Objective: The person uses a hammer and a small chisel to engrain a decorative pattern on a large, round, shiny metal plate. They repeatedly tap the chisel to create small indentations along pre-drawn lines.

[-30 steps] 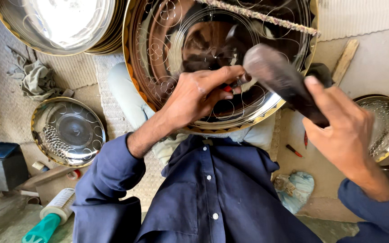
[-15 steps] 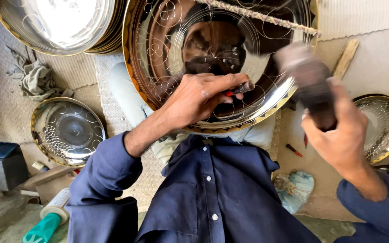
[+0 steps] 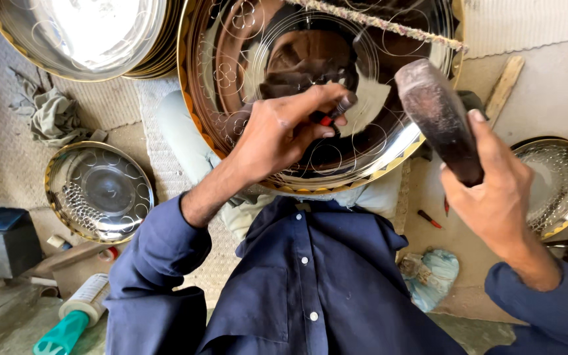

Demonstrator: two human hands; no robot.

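The left hand (image 3: pixel 277 135) pinches a small punch (image 3: pixel 336 110) against the large shiny tray (image 3: pixel 231 79) resting on the lap. The right hand (image 3: pixel 494 197) is wrapped tightly around a dark mallet (image 3: pixel 435 112), raised just right of the tray. A smaller tray (image 3: pixel 96 190) lies on the floor at left.

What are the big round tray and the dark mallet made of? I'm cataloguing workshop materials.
The big round tray looks like polished metal: mirror reflections, engraved circles, a gold-coloured rim. The dark mallet in the right hand looks like worn wood, matte and scuffed, though that is uncertain.
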